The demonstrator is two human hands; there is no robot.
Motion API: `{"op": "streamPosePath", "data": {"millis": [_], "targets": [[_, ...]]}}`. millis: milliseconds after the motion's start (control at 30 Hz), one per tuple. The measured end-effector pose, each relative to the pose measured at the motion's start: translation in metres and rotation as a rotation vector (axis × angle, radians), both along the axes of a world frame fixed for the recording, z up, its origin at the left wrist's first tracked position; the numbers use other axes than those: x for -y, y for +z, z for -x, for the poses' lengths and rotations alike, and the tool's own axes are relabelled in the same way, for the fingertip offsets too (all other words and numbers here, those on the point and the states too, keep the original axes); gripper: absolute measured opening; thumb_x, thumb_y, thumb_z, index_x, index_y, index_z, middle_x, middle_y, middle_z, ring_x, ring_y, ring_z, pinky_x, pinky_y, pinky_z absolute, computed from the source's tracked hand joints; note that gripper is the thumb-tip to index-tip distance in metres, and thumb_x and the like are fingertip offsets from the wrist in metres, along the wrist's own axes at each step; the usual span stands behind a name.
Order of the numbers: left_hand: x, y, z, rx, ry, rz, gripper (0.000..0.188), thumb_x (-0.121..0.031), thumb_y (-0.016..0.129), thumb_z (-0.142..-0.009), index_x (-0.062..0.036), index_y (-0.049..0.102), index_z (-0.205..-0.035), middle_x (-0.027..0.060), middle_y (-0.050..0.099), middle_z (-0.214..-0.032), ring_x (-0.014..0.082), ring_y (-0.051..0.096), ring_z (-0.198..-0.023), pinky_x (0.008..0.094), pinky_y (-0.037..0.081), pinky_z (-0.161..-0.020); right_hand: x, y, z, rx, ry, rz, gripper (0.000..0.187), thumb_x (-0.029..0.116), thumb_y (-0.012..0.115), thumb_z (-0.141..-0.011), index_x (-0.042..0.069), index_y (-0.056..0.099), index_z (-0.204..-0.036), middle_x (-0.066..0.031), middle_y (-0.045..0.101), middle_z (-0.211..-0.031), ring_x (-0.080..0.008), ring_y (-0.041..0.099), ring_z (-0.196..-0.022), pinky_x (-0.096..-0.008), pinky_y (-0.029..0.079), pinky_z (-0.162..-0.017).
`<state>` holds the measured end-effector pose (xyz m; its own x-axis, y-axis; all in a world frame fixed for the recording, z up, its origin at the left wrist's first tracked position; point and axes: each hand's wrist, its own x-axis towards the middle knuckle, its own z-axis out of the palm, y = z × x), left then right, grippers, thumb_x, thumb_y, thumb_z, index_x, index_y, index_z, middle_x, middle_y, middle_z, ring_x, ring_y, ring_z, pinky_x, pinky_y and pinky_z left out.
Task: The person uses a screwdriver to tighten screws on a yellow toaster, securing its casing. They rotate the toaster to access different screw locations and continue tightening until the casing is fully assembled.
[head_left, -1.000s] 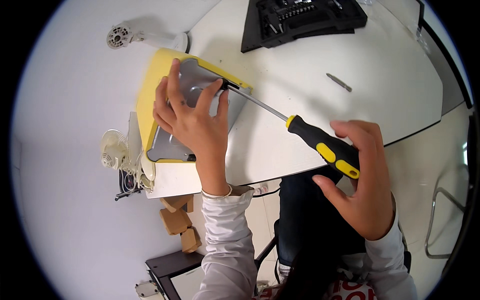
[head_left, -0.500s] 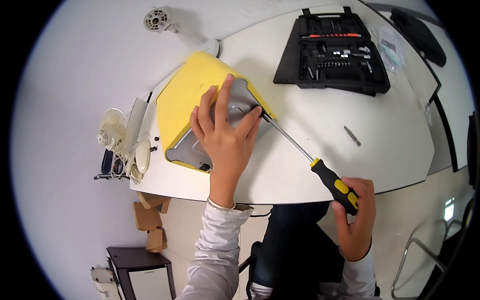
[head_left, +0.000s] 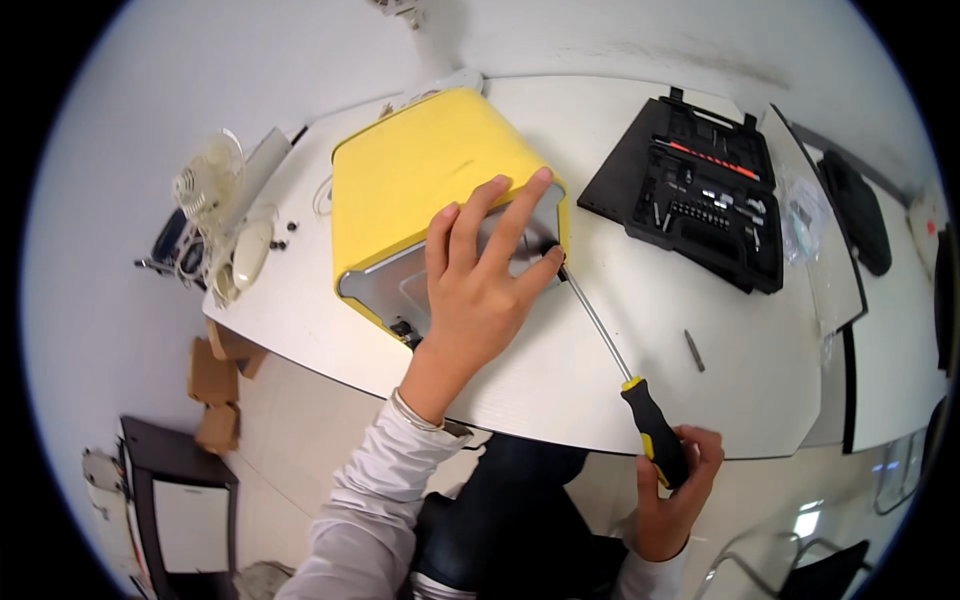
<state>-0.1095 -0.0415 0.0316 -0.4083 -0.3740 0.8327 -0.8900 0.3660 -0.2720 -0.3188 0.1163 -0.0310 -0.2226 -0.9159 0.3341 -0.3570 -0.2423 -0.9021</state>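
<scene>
A yellow box-shaped appliance lies on its side on the white table, its grey metal panel facing me. My left hand is open, fingers spread across the panel and fingertips reaching the yellow edge. Its thumb rests near a black foot at the panel's right corner. My right hand is closed around the black-and-yellow handle of a long screwdriver. The screwdriver's shaft runs up to that black foot, beside my left thumb; its tip is hidden there. Another black foot shows at the panel's lower corner.
A black tool case stands open at the back right, beside a clear plastic bag. A loose screwdriver bit lies to the right. Small black parts and a cream fan are at the left. Cardboard boxes sit below.
The whole view has shifted and turned. In my right hand the screwdriver handle has turned, showing less yellow. The left hand still lies on the appliance's panel.
</scene>
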Motion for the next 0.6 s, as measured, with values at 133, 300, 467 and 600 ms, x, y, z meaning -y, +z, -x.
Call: {"op": "streamPosePath", "data": {"millis": [133,300,467,600], "targets": [[0.002,0.0,0.0,0.003,-0.014,0.037,0.009,-0.024,0.074,-0.065,-0.0231,0.066,-0.065,0.004,0.058,-0.127,0.0272,0.049,-0.116,0.0397,0.029,-0.097,-0.002,-0.011,0.007,-0.003,-0.112,-0.13,0.039,0.028,0.058,-0.091,-0.001,0.047,-0.114,-0.0137,0.053,-0.094,-0.0179,0.053,-0.076,-0.0263,0.044,-0.071],[0.004,-0.003,-0.004,0.013,-0.005,0.05,0.013,-0.022,0.073,-0.065,-0.0214,0.06,-0.063,0.0037,0.061,-0.123,0.0265,0.051,-0.113,0.0389,0.03,-0.097,0.006,-0.012,0.0,-0.051,-0.165,-0.076,0.039,0.033,0.046,-0.096,-0.002,0.048,-0.114,-0.0103,0.059,-0.08,-0.0071,0.05,-0.058,-0.0192,0.038,-0.053],[0.009,-0.009,-0.005,0.002,-0.001,0.077,0.009,-0.021,0.067,-0.065,-0.0226,0.058,-0.065,-0.0008,0.065,-0.117,0.024,0.054,-0.108,0.0372,0.028,-0.098,-0.007,-0.014,0.009,-0.038,0.025,-0.157,0.054,0.012,0.067,-0.082,0.004,0.038,-0.127,-0.014,0.046,-0.119,-0.0205,0.048,-0.099,-0.0324,0.041,-0.086],[0.01,-0.011,-0.006,-0.025,0.009,0.078,0.01,-0.018,0.065,-0.064,-0.0238,0.059,-0.067,-0.0035,0.066,-0.116,0.0223,0.054,-0.107,0.0369,0.026,-0.099,-0.003,-0.023,0.006,-0.095,-0.038,-0.066,0.047,0.015,0.065,-0.086,0.001,0.04,-0.123,-0.0142,0.047,-0.112,-0.0203,0.049,-0.089,-0.0317,0.042,-0.08]]}}
